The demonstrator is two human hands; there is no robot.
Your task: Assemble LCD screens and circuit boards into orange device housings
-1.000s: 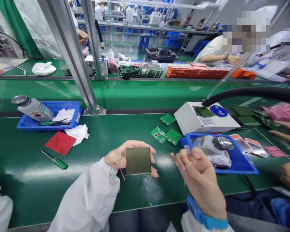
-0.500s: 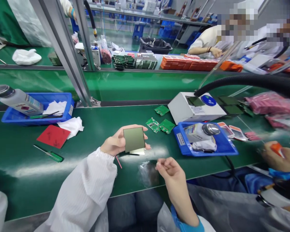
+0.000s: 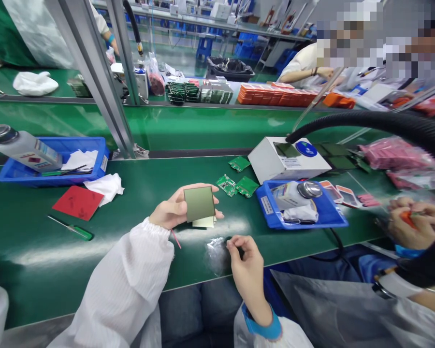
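The left hand point(image 3: 170, 210) grips a flat, square, olive-green panel point(image 3: 199, 204) by its left edge, thumb in front, fingers behind, raised in front of the right hand point(image 3: 248, 263) and to its left. The right hand's thumb and fingertips are pinched together beside a crumpled, clear plastic film point(image 3: 216, 255); whether they grip it, I cannot tell. Farther out are green circuit boards point(image 3: 246, 186) and a rectangular blue plastic tray point(image 3: 270, 220).
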